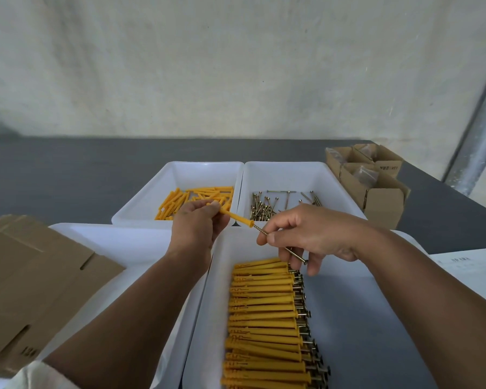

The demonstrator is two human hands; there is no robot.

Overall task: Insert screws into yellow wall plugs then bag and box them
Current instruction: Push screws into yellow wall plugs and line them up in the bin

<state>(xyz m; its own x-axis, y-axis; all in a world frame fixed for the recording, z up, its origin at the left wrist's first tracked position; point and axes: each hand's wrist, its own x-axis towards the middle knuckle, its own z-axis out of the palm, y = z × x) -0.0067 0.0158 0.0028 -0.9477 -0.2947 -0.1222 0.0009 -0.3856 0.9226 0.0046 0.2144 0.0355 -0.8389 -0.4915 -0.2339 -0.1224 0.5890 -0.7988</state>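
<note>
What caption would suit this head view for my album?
Left hand holds a yellow wall plug; right hand pinches a screw at its mouth.

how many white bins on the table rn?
4. The far-left bin holds loose yellow plugs. The far-right bin holds screws. The near-left bin is beside flat cardboard. The near-right bin holds assembled plugs. None looks hidden.

The scene is lit brightly and evenly by soft, diffuse light; only faint shadows are cast inside the near white tray (227,256). Straight lines are bowed towards the edges, and the nearest assembled plugs (264,372) are blurred.
</note>
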